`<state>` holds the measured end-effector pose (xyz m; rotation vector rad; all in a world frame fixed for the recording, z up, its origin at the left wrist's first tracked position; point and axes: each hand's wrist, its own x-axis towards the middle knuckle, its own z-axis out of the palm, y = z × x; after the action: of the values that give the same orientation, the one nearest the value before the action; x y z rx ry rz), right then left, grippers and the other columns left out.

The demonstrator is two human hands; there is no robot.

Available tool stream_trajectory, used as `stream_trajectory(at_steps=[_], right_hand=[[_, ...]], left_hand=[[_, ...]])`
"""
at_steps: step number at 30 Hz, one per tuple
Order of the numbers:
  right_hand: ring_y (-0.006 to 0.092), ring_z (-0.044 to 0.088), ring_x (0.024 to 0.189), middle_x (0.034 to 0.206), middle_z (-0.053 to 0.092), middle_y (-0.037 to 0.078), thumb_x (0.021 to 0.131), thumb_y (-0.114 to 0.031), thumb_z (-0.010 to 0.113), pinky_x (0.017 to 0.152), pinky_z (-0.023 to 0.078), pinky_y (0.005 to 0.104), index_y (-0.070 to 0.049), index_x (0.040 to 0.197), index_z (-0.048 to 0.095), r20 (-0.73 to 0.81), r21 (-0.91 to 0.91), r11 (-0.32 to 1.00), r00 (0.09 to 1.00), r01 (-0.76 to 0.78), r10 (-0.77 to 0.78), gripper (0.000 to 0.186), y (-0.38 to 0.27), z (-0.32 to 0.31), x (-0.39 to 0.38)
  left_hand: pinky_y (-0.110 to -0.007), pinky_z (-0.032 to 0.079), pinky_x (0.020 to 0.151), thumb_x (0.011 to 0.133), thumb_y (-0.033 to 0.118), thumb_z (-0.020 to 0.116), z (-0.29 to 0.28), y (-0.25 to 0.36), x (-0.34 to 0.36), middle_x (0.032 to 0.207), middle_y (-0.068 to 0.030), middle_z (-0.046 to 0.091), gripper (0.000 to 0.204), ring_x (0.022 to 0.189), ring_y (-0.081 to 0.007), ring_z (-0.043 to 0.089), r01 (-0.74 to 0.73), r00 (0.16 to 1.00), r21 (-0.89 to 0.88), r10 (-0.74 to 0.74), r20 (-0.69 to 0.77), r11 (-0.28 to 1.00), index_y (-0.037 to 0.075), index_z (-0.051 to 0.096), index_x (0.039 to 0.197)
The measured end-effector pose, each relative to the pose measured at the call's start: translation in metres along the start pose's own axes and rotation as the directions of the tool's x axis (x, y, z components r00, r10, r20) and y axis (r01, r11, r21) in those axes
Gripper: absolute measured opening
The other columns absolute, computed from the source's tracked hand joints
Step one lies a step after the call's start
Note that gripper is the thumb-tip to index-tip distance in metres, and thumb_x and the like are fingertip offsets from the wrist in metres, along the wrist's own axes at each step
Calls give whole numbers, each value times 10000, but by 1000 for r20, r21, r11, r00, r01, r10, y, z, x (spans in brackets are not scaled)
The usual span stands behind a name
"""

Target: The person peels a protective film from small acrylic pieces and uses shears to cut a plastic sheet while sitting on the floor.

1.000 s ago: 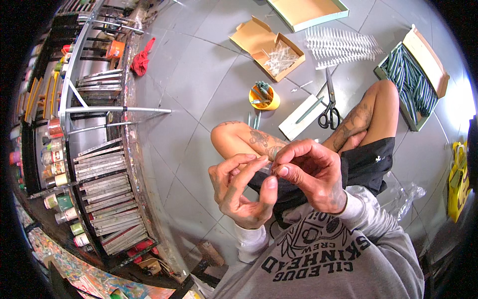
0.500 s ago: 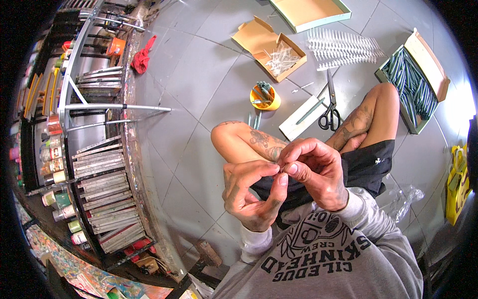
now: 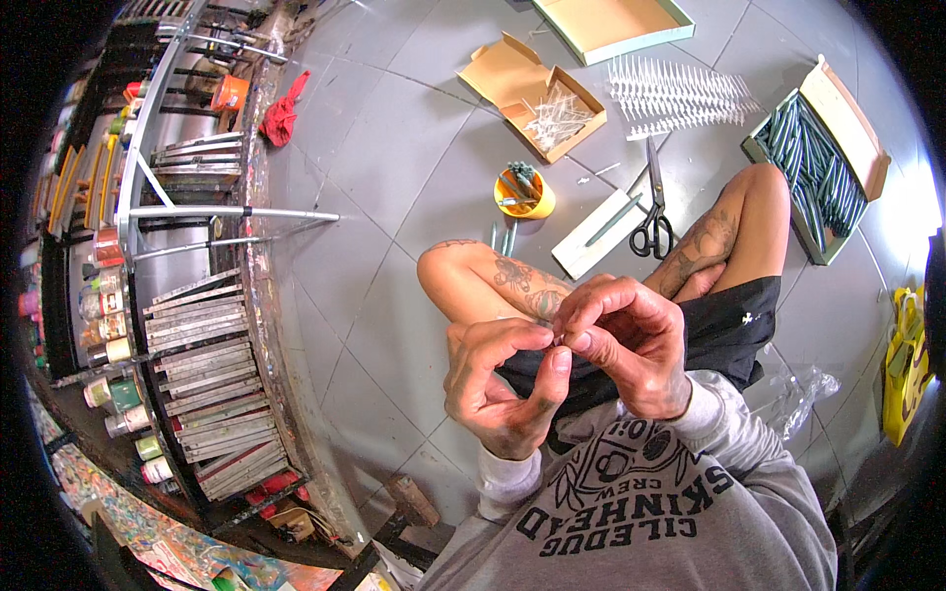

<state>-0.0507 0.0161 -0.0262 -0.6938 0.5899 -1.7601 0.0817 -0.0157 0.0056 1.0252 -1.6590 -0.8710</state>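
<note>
Above my lap, the fingertips of both hands meet around something too small to make out. My left hand (image 3: 501, 386) pinches with thumb and forefinger from the left. From the right, my right hand (image 3: 633, 347) closes its thumb and curled fingers on the same spot. Beyond the hands, a dark green pen-like stick (image 3: 613, 219) lies on a pale flat board (image 3: 581, 258). Black-handled scissors (image 3: 652, 212) rest across the board's right side. A yellow cup (image 3: 537, 207) holding several dark sticks stands farther left, with a few slim sticks (image 3: 507, 238) beside it.
An open box of dark green sticks (image 3: 810, 167) lies at right. Ahead are a cardboard box with clear slivers (image 3: 562, 120), rows of clear plastic spikes (image 3: 675, 94) and a shallow tray (image 3: 621, 30). A metal-framed rack (image 3: 207, 364) fills the left; a red cloth (image 3: 284, 113) lies near it.
My right hand has shifted very slightly to the right, and a small gap shows between the fingertips of my two hands. The things on the floor have not moved.
</note>
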Motion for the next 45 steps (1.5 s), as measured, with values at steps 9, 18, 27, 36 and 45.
stream_trajectory(at_steps=[9,18,27,36,45], right_hand=[[139,603,936,991,644,88,915,20,638,854,489,295,31,1049,605,-30,50,998,999,-35,37,139,1,1,-1],[130,604,944,1012,655,80,924,5,636,853,492,279,30,1056,608,-66,30,996,994,-90,92,136,-4,0,-3],[138,601,979,1048,652,91,923,18,630,876,489,296,31,1069,617,-56,31,996,995,-78,79,148,-4,-2,-3],[150,577,1033,1082,617,93,938,27,594,919,464,307,27,1070,611,-55,60,996,996,-60,63,133,-6,-1,-2],[186,625,1010,1075,641,129,943,-1,595,911,511,330,12,1035,596,-148,193,972,976,-132,162,93,-9,5,-4]], left_hand=[[-285,465,795,772,-25,736,2,-1,-1,967,-89,611,193,875,-166,576,87,994,-246,-69,80,965,-9,649,944],[-301,470,774,738,21,781,5,4,2,889,-42,667,175,852,-172,600,-45,998,101,40,44,994,53,701,890],[-311,464,744,728,47,803,8,5,3,878,-29,683,211,830,-174,597,-124,992,144,122,19,982,90,725,919],[-310,466,734,779,65,747,7,3,1,918,-74,615,171,852,-189,575,-209,977,229,195,82,951,61,709,946],[-301,443,706,782,85,747,7,7,0,1004,-50,591,183,907,-173,550,-314,948,436,305,93,844,140,739,956]])
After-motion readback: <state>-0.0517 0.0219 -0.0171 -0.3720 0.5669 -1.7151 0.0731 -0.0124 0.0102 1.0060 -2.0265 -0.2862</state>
